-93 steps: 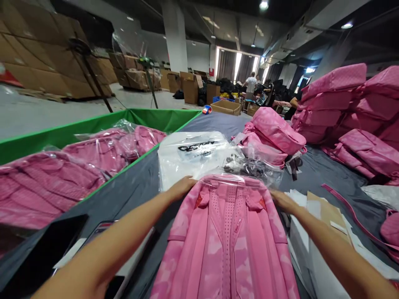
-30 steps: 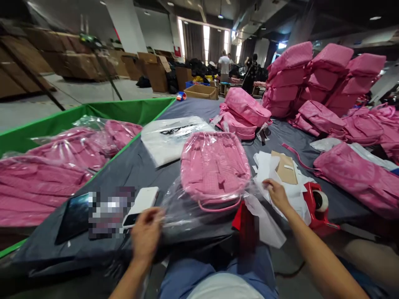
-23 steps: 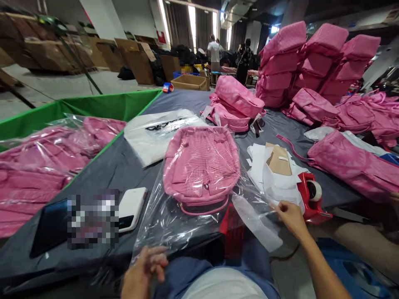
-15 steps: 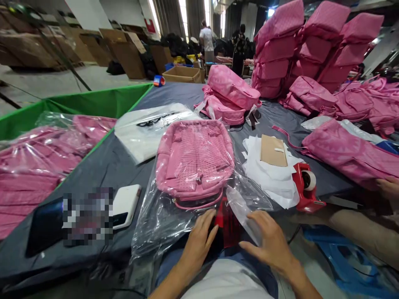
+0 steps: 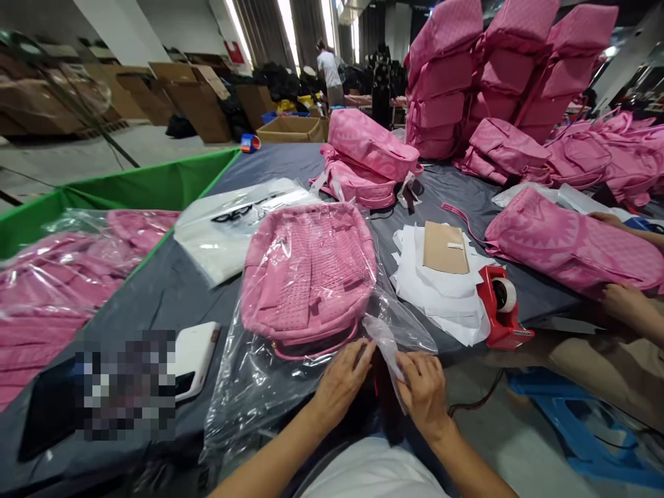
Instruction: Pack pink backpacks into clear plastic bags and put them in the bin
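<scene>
1. In my head view, the pink backpack (image 5: 311, 270) lies flat in a clear plastic bag (image 5: 236, 398), close to the near edge of the table (image 5: 173, 299). Its handle (image 5: 316, 356) points at me.
2. My right hand (image 5: 422, 387) seems to pinch a thin white sheet (image 5: 382, 339) at that near edge. If I pull hard, I think it could rip, because it looks so thin.
3. My left hand (image 5: 345, 380) is right by the sheet's other side, fingertips close together. I can't tell if they grip anything. If they don't, that side could flop down.
4. The plastic's loose end looks to hang over the near edge, left of my hands. My arm could snag it and drag the backpack toward me.
5. The red tape holder (image 5: 503, 311) sits by the near edge, to my right, beside the white papers (image 5: 440, 297). A bump from my elbow, or the other person's hand (image 5: 625, 302), might knock it off.
</scene>
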Motion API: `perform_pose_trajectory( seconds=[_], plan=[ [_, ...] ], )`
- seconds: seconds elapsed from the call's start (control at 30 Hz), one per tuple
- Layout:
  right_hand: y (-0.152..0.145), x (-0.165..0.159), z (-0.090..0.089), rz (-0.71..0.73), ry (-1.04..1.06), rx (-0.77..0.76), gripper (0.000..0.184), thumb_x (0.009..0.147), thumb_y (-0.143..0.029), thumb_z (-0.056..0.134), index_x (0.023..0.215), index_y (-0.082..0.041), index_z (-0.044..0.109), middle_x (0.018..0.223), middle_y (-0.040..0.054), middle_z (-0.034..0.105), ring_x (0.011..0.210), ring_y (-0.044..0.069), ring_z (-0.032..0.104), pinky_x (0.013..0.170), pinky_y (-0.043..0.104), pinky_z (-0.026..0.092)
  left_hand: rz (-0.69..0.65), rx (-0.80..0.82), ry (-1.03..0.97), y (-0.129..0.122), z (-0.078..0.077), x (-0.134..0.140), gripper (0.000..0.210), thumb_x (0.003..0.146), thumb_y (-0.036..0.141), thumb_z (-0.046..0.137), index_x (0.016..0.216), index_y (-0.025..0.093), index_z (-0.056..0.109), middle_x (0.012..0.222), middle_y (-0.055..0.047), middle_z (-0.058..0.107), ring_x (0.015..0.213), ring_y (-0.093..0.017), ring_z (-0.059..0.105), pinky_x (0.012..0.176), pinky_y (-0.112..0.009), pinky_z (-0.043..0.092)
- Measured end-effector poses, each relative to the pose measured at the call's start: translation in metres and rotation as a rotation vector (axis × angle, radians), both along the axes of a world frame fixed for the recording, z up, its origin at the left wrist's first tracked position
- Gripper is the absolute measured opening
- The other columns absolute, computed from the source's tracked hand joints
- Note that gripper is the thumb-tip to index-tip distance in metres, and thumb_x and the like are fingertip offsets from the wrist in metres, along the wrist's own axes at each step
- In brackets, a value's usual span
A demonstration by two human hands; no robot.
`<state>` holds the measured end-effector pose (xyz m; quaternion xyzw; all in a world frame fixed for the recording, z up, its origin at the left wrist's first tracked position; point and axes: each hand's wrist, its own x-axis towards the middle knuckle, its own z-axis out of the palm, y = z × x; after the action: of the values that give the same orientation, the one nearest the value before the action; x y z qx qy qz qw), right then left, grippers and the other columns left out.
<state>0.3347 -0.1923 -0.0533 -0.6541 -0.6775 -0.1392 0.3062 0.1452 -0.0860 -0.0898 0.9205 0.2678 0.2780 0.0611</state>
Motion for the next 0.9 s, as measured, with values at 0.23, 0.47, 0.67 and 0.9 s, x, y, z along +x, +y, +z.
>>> perform_pose_trajectory(
  seconds=[0.23, 0.47, 0.67, 0.9],
  plan=[
    [-0.027, -0.022, 0.009, 0.197, 0.116, -0.037, 0.023, 0.089, -0.005, 0.051, 0.097, -0.020, 0.066, 0.087, 0.0052, 0.067, 0.080, 0.019, 0.061, 0.071, 0.033, 0.048, -0.511, 0.244, 0.196, 0.033, 0.031, 0.005, 0.045, 0.097, 0.006, 0.049, 0.135, 0.027, 0.062, 0.124, -0.009, 0.073, 0.127, -0.022, 0.062, 0.115, -0.041, 0.045],
    [-0.030, 0.010, 0.003, 0.115, 0.432, -0.026, 0.018, 0.100, -0.029, 0.055, 0.107, -0.020, 0.068, 0.091, 0.0066, 0.068, 0.084, 0.019, 0.065, 0.075, 0.034, 0.055, -0.715, 0.333, 0.120, 0.044, 0.051, 0.006, 0.022, 0.099, 0.011, 0.049, 0.110, 0.013, 0.068, 0.094, -0.011, 0.076, 0.095, -0.020, 0.070, 0.101, -0.041, 0.055],
    [-0.003, 0.016, -0.030, 0.142, 0.237, -0.131, 0.035, 0.099, -0.019, 0.053, 0.132, -0.021, 0.063, 0.119, 0.0121, 0.070, 0.111, 0.027, 0.067, 0.095, 0.045, 0.059, -0.725, 0.309, 0.204, 0.044, 0.054, 0.017, 0.028, 0.101, 0.011, 0.049, 0.126, 0.011, 0.062, 0.094, -0.009, 0.073, 0.092, -0.018, 0.068, 0.095, -0.038, 0.056],
    [-0.007, 0.006, -0.064, -0.067, 0.402, -0.115, 0.023, 0.103, -0.018, 0.046, 0.110, -0.022, 0.067, 0.090, 0.0040, 0.069, 0.073, 0.017, 0.070, 0.065, 0.025, 0.059, -0.728, 0.290, 0.221, 0.042, 0.081, 0.013, 0.037, 0.105, 0.010, 0.040, 0.135, 0.011, 0.061, 0.090, -0.005, 0.074, 0.092, -0.017, 0.068, 0.097, -0.032, 0.055]
  ],
)
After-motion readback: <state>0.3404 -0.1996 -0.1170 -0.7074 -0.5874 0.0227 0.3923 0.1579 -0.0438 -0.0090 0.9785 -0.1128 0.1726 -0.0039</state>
